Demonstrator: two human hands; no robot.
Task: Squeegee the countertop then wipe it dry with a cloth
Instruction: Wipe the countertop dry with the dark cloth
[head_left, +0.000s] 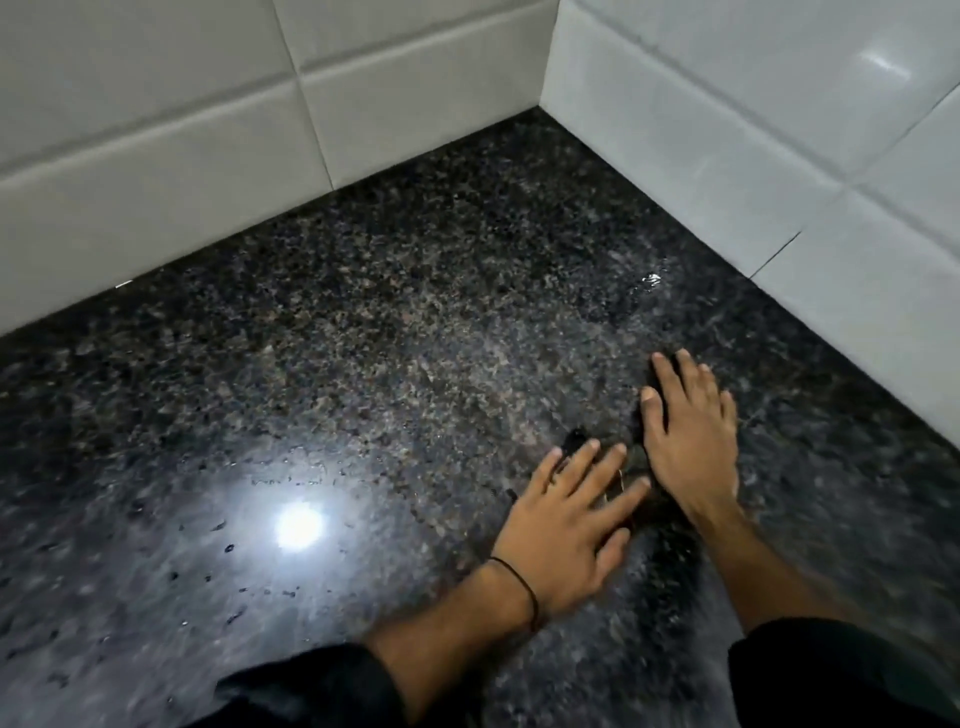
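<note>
The dark speckled granite countertop (363, 338) fills the view and shines wet in places. A dark cloth (635, 464) lies on it at the right; it is mostly hidden, and only small dark bits show between and beside my hands. My left hand (566, 525) presses flat on the cloth with its fingers spread. A thin black band circles that wrist. My right hand (685, 441) lies flat on the cloth just beyond, its fingers pointing toward the far corner. Motion blur smears both hands. No squeegee is in view.
White tiled walls (156, 171) meet at the far corner (540, 106) and bound the counter at the back and the right. Water beads glint near the right wall (650, 280). Small drops sit around a bright lamp reflection (298, 525) at the left.
</note>
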